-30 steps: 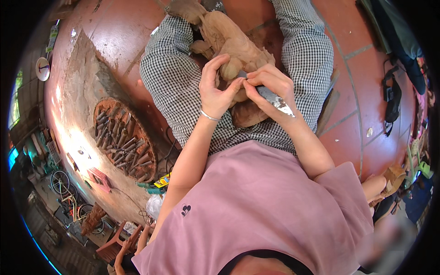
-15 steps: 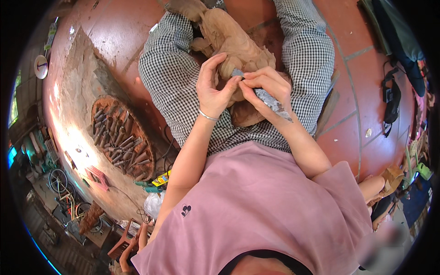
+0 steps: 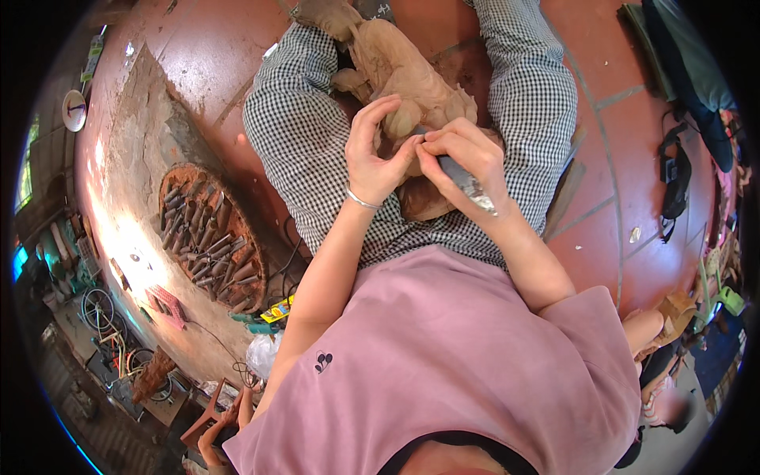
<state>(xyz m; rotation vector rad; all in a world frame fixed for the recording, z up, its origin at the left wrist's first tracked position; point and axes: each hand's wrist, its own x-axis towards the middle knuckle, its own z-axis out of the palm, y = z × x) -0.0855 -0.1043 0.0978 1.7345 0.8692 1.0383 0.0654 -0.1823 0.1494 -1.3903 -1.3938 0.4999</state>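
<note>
Between my thighs lies a brown wooden carving (image 3: 404, 67) with rounded, figure-like shapes. My left hand (image 3: 372, 158), with a silver bangle at its wrist, curves round the near part of it. Its fingertips rest on the wood and its thumb meets the fingers of my other hand. In a pinch, my right hand (image 3: 467, 154) is closed on a flat grey carving blade (image 3: 467, 180). The blade's front end points into the carving beside my left thumb, and its back end sticks out over my right palm. The cutting tip is mostly hidden by fingers and wood.
Left of my leg, a round rusty tray (image 3: 252, 237) with several carving tools sits on a broad wooden slab (image 3: 131, 103). A yellow-and-black item (image 3: 279, 309) and a clear plastic bag (image 3: 261, 354) are by my left elbow. A black strap (image 3: 674, 174) lies on the red tiles to the right.
The blade has rolled and tilted in my right hand, so less of its pale face shows and its tip sits deeper among the fingers. My left hand has shifted slightly right.
</note>
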